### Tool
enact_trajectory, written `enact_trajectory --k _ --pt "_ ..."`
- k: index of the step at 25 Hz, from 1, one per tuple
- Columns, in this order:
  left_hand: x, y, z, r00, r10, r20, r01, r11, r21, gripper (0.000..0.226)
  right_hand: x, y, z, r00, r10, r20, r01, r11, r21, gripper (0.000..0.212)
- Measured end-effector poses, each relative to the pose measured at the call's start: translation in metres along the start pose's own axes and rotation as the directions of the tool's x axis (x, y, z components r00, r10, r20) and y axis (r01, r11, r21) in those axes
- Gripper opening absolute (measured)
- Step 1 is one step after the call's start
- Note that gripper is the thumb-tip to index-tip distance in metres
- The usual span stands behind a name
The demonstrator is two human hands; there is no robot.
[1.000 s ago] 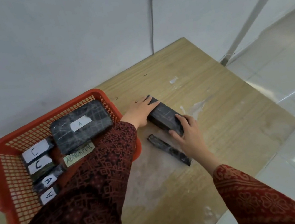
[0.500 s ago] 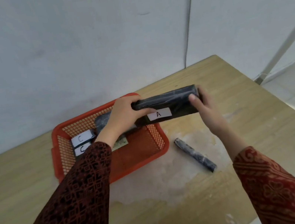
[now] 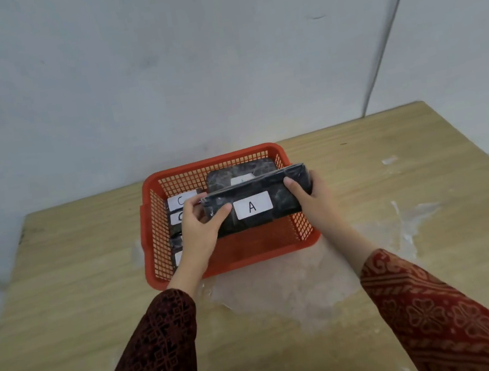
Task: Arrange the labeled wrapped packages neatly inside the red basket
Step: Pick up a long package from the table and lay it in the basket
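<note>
A red mesh basket [image 3: 238, 256] stands on the wooden table [image 3: 399, 191] near the wall. Both hands hold a black wrapped package with a white label "A" [image 3: 281, 198] over the basket's right half, tilted up on its long edge. My left hand [image 3: 199, 225] grips its left end and my right hand [image 3: 309, 194] grips its right end. Behind it lies a larger black package [image 3: 234, 172], partly hidden. Along the basket's left side sit small packages labeled "C" [image 3: 181, 200]; others below are hidden by my left hand.
A white wall rises just behind the basket. A pale worn patch [image 3: 289, 288] spreads over the table in front of the basket. The table's right edge drops to a shiny floor at far right.
Both hands lifted the "A" package off the table at right and carried it left over the basket. The thin dark package on the table has left the view as the head turned.
</note>
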State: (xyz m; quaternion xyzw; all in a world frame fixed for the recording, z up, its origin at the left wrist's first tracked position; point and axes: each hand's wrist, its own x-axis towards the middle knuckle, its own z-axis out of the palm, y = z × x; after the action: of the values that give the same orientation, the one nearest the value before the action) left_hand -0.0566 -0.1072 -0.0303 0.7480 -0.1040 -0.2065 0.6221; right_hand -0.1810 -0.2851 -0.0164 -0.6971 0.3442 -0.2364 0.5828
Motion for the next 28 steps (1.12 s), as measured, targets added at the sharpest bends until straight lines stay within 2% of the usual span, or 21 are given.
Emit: enact_trajectory --k 2,3,5,8,10,12,15,20,24,26,28 --pt "-0.001 -0.015 -0.005 0.997 -0.066 0.027 0.066 0.998 0.006 0.051 -0.004 0.005 0.008 0.999 0.036 -0.010 -0.037 0.995 -0.094 0.032" --pt "0.000 -0.020 -0.008 0.996 -0.085 0.017 0.084 0.995 0.046 0.053 -0.006 0.008 0.011 0.999 0.032 0.006 -0.030 0.977 -0.209 0.040" --pt "0.003 -0.029 -0.011 0.991 -0.134 -0.007 0.134 0.984 0.120 0.059 -0.013 0.014 0.016 0.997 0.001 0.082 0.036 0.890 -0.454 0.056" --pt "0.008 -0.041 -0.015 0.975 -0.221 0.007 0.218 0.964 0.150 0.066 -0.019 0.019 0.024 0.993 -0.038 0.115 0.100 0.792 -0.602 0.068" --pt "0.012 -0.046 -0.017 0.963 -0.270 -0.008 0.266 0.943 0.199 0.067 -0.020 0.023 0.028 0.987 -0.017 0.162 0.133 0.660 -0.739 0.074" --pt "0.015 -0.050 -0.017 0.962 -0.270 -0.034 0.267 0.915 0.303 0.064 -0.020 0.025 0.033 0.964 0.093 0.247 0.161 0.536 -0.829 0.075" --pt "0.014 -0.051 -0.007 0.979 -0.184 -0.091 0.205 0.856 0.474 0.064 -0.021 0.027 0.036 0.944 0.180 0.275 0.137 0.544 -0.828 0.068" --pt "0.018 -0.048 0.006 0.986 -0.122 -0.115 0.166 0.824 0.542 0.060 -0.016 0.031 0.039 0.940 0.213 0.265 0.110 0.547 -0.830 0.053" --pt "0.013 -0.049 0.008 0.996 -0.074 -0.043 0.084 0.785 0.613 0.066 -0.011 0.038 0.040 0.930 0.185 0.316 0.169 0.550 -0.818 0.053" --pt "0.011 -0.049 0.007 0.998 -0.064 0.012 0.042 0.777 0.628 0.077 -0.010 0.043 0.040 0.930 0.148 0.337 0.207 0.549 -0.810 0.052" --pt "0.011 -0.048 0.007 0.993 -0.100 0.069 0.031 0.759 0.651 0.090 -0.007 0.047 0.040 0.907 0.195 0.372 0.224 0.525 -0.821 0.058"
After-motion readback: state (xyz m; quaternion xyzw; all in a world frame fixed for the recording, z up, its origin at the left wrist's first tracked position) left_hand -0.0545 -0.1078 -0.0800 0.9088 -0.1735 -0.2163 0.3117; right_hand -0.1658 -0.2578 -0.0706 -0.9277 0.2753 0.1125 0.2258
